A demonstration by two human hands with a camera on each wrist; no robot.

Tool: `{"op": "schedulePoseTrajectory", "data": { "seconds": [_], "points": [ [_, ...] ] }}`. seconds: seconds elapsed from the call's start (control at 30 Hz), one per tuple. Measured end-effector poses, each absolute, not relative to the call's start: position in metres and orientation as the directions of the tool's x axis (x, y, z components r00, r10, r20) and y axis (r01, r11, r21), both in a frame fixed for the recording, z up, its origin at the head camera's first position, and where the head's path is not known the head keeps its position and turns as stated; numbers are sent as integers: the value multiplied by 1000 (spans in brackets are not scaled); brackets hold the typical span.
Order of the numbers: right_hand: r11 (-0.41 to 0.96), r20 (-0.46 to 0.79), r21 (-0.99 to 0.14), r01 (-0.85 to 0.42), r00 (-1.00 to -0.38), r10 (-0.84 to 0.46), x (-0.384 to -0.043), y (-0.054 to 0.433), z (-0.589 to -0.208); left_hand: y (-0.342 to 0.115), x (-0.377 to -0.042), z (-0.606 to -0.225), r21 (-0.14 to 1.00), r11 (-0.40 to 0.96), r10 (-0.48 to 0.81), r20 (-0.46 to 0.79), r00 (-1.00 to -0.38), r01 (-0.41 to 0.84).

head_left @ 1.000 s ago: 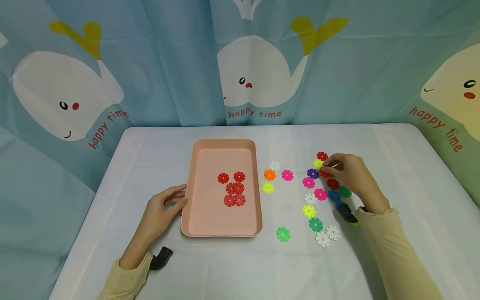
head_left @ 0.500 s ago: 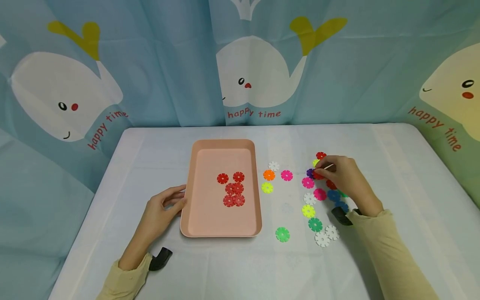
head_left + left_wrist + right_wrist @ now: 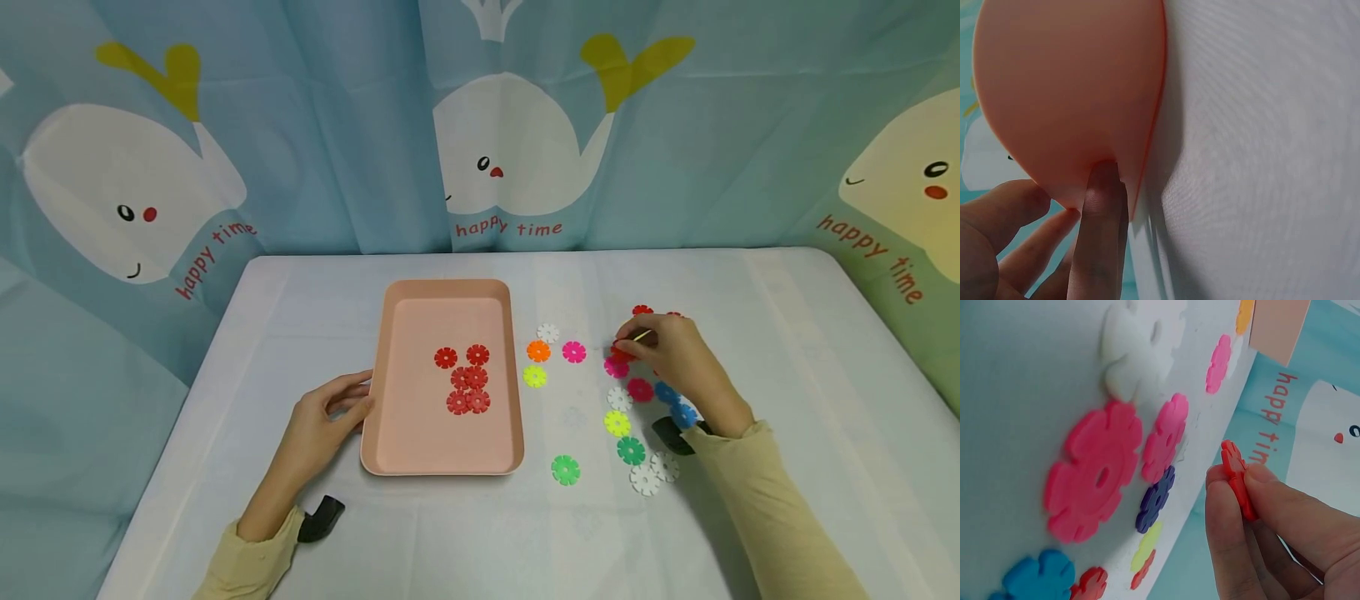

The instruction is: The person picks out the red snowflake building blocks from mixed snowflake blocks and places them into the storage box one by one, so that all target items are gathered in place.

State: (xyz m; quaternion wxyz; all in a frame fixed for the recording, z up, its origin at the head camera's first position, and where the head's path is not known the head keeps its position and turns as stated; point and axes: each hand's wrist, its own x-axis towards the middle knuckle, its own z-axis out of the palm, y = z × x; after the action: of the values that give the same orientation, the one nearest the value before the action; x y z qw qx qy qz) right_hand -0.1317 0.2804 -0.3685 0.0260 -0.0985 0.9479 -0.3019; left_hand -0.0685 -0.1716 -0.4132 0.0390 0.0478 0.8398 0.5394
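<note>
One pink tray point(image 3: 446, 288), two hands point(image 3: 322, 421), six red discs point(image 3: 468, 379) inside, perhaps twenty loose discs point(image 3: 561, 472) outside

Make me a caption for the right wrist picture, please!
Fingers pinch a red disc while pink discs lie on the white table.

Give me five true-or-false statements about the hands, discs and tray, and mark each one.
1. The left hand touches the tray. True.
2. Every disc inside the tray is green. False: the tray holds red discs.
3. The right hand pinches a red disc. True.
4. The light green disc lies inside the tray. False: the light green disc lies on the tabletop.
5. The orange disc lies outside the tray. True.
</note>
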Motion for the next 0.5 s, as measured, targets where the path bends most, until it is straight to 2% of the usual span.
{"op": "schedulePoseTrajectory", "data": {
  "seconds": [0.27,0.5],
  "points": [
    [782,64,-578,-231,-969,-239,-131,272,-368,-171,-68,-413,907,420,121,-14,-993,38],
    [786,58,-571,-238,-966,-251,-129,262,-366,-172,-68,-413,908,417,125,-14,-992,39]
  ]
}}
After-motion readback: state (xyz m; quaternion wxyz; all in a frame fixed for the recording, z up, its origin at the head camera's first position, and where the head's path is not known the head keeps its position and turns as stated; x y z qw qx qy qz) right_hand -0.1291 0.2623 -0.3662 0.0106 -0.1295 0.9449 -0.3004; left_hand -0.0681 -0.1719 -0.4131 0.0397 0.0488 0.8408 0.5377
